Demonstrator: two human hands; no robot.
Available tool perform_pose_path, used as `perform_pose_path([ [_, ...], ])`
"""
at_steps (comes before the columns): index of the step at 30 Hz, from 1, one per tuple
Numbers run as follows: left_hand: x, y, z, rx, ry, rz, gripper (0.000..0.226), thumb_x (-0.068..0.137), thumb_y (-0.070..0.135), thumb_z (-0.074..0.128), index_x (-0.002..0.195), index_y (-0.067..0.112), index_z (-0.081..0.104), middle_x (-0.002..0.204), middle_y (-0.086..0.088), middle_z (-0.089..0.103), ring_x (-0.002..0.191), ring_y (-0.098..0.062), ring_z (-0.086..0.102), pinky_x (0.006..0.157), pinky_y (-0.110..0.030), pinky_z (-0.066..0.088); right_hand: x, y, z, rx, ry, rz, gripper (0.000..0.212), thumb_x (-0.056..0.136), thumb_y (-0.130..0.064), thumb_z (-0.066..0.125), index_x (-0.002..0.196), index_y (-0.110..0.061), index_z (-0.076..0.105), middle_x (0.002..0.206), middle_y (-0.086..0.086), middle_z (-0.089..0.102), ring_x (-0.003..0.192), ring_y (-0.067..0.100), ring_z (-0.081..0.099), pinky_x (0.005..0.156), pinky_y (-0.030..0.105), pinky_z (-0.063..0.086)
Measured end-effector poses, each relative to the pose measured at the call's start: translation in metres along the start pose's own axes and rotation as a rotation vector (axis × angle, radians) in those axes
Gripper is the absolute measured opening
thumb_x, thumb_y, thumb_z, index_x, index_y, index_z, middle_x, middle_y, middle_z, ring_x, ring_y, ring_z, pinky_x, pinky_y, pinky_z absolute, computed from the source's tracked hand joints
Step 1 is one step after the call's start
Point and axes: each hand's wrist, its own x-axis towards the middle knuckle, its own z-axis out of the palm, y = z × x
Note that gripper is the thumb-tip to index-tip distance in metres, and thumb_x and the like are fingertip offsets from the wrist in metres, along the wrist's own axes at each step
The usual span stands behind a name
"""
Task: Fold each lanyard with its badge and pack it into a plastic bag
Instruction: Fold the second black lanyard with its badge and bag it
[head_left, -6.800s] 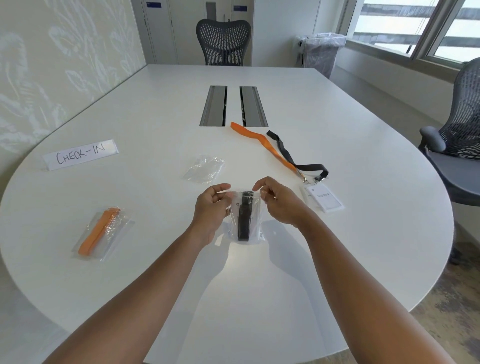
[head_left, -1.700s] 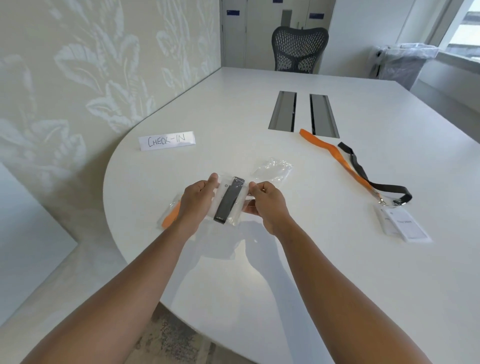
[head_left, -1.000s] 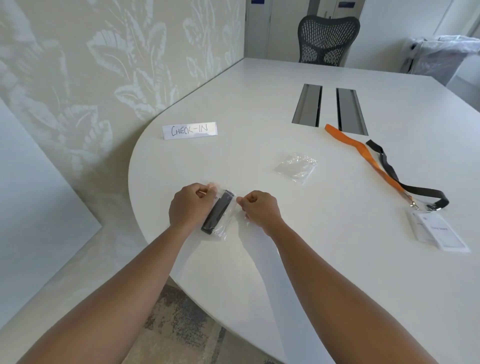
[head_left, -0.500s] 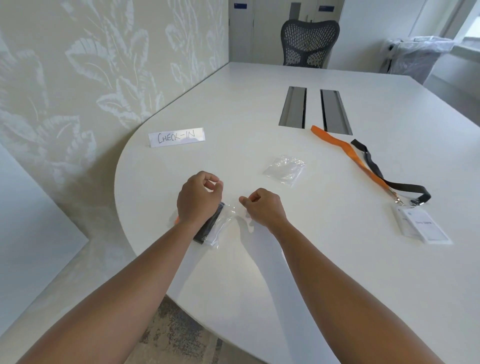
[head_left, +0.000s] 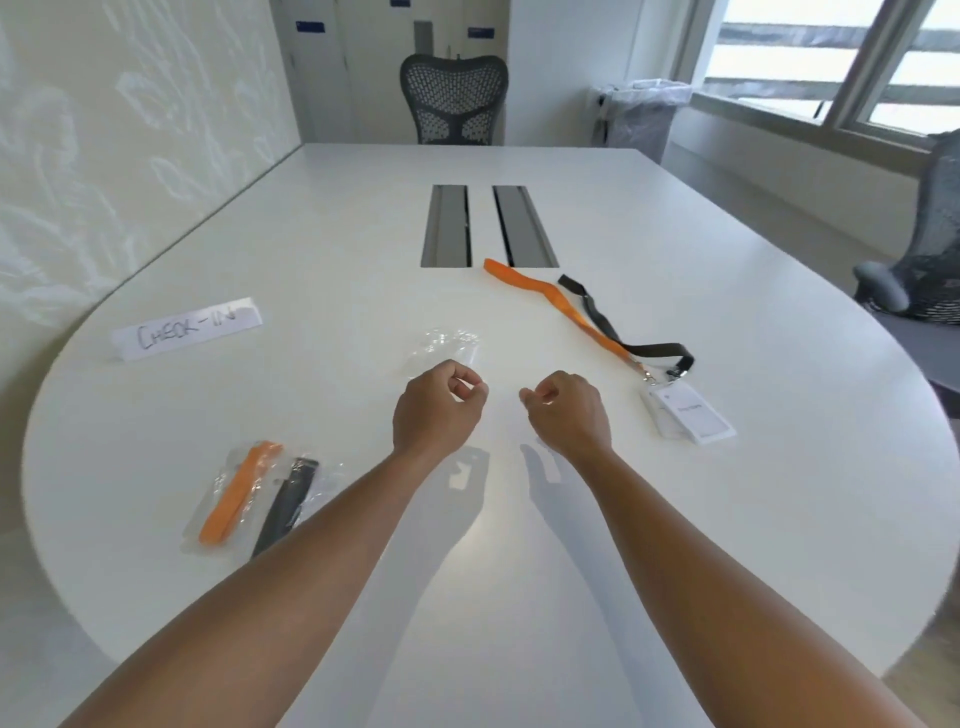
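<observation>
Two packed bags lie at the near left of the white table (head_left: 727, 519): one with a folded orange lanyard (head_left: 236, 493), one with a folded black lanyard (head_left: 288, 501) partly behind my left forearm. My left hand (head_left: 436, 413) and right hand (head_left: 569, 410) hover mid-table with fingers curled and nothing in them. Empty clear plastic bags (head_left: 447, 345) lie just beyond my left hand. To the right an orange lanyard (head_left: 561, 306) and a black lanyard (head_left: 618, 338) lie stretched out, clipped to white badges (head_left: 688, 415).
A paper sign reading CHECK-IN (head_left: 187, 327) stands at the left. Two grey cable slots (head_left: 485, 226) run down the table's middle. A mesh chair (head_left: 452, 98) is at the far end, another chair (head_left: 924, 260) at the right, a bin (head_left: 641, 111) by the window.
My left hand let go of the bagged black lanyard, which now lies beside the bagged orange one. Both hands moved right toward the table's middle, and the view swung right.
</observation>
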Motion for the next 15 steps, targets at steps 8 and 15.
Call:
perform_pose_path([
  [8,0.005,0.055,0.079,-0.035,-0.196,0.039,0.011,0.087,0.039,0.067,0.092,0.029,0.069,0.077,0.016,0.065,0.078,-0.008,0.066,0.072,-0.027,0.052,0.027,0.066,-0.057,-0.140,0.172,0.199,0.027,0.093,-0.037,0.058,0.113,-0.019,0.064,0.130,0.005,0.052,0.125,0.028,0.041,0.099,0.045,0.036],
  [15,0.005,0.088,0.141,-0.069,-0.377,0.013,0.025,0.089,0.042,0.068,0.109,0.027,0.070,0.089,0.016,0.068,0.093,-0.012,0.068,0.083,-0.027,0.053,0.045,0.109,-0.084,-0.282,0.096,0.383,0.041,0.091,-0.035,0.055,0.127,-0.016,0.054,0.132,0.010,0.044,0.129,0.033,0.034,0.100,0.050,0.033],
])
